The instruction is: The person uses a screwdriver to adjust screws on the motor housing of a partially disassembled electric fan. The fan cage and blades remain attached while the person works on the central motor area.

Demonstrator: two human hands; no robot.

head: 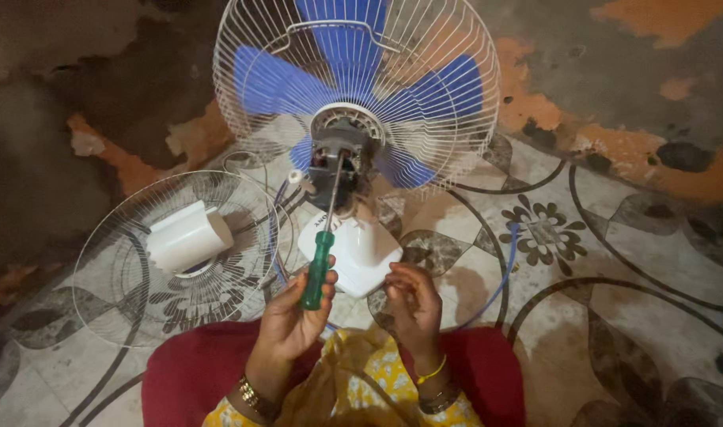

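A fan with blue blades point(353, 79) stands inside its white wire rear guard point(464, 87), with the bare motor point(338, 162) facing me. My left hand point(294, 316) grips a green-handled screwdriver point(317, 270) whose shaft points up into the motor. My right hand point(413, 304) hovers beside it with fingers curled, pinching something too small to make out. A white fan base point(361, 253) lies under the motor, just beyond both hands.
A detached white front guard point(116, 277) lies flat at the left with a white plastic motor cover point(187, 236) on it. A blue cord point(500, 277) runs over the patterned mat point(615, 261). A stained wall is behind. Red cloth covers my knees.
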